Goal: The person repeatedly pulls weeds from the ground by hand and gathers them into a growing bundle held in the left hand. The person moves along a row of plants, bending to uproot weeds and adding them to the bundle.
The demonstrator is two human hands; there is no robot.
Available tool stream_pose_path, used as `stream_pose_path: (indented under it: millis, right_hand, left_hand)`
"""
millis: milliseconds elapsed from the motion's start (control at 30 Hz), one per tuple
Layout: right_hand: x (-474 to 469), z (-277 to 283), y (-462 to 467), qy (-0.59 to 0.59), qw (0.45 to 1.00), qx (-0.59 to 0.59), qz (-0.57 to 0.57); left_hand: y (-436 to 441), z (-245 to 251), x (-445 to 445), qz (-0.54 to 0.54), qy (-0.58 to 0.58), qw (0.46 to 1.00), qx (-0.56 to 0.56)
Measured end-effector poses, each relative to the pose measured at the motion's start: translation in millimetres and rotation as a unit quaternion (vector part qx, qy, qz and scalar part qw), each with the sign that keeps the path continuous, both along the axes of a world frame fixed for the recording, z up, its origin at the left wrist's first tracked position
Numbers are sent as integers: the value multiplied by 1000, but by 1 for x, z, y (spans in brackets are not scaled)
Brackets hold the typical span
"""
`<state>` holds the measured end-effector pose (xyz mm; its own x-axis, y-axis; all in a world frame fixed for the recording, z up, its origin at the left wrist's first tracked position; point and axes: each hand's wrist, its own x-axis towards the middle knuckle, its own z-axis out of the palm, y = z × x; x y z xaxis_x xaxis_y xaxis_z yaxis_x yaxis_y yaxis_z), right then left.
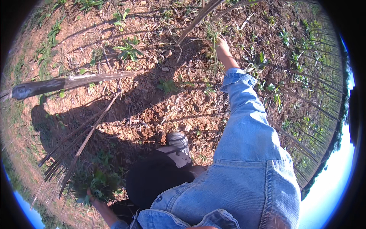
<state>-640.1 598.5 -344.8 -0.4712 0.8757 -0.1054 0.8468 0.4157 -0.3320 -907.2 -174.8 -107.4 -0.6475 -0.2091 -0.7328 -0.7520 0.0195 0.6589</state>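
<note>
My right hand (222, 46), at the end of a rolled denim sleeve, reaches far forward to the soil. Its fingers are closed around a tuft of thin green grass (213, 37), whose blades hang below the hand too. Low on the left, in shade, my left hand (93, 197) holds a thick bunch of pulled leafy weeds (100, 183). The leaves hide most of its fingers. Between the hands, small green weeds (168, 86) grow from reddish, crumbly earth (148, 114).
A thick wooden stake (68, 82) leans in from the left. Thin sticks (88, 134) slant up beside the left hand, and a dark stake (197, 21) stands near the right hand. Rows of stakes (311, 100) line the right side. My shoe (177, 140) is on the soil.
</note>
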Motion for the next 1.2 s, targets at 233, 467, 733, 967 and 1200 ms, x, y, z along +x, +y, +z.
stream_pose_path:
  millis: [233, 467, 733, 967, 1200]
  right_hand:
    - [-70, -62, 66, -196, 960, 182, 87]
    - [-63, -76, 76, -108, 988, 78, 82]
    - [-35, -33, 75, -67, 994, 10, -88]
    - [-35, -27, 45, 154, 941, -130, -273]
    - [-80, 42, -189, 121, 925, -356, -52]
  left_hand:
    - [-27, 21, 6, 23, 48, 997, -47]
    - [-37, 25, 4, -2, 42, 999, 6]
    - [-9, 9, -2, 28, 48, 998, -31]
    - [-5, 23, 1, 19, 79, 996, 31]
    - [-2, 43, 12, 100, 150, 984, -5]
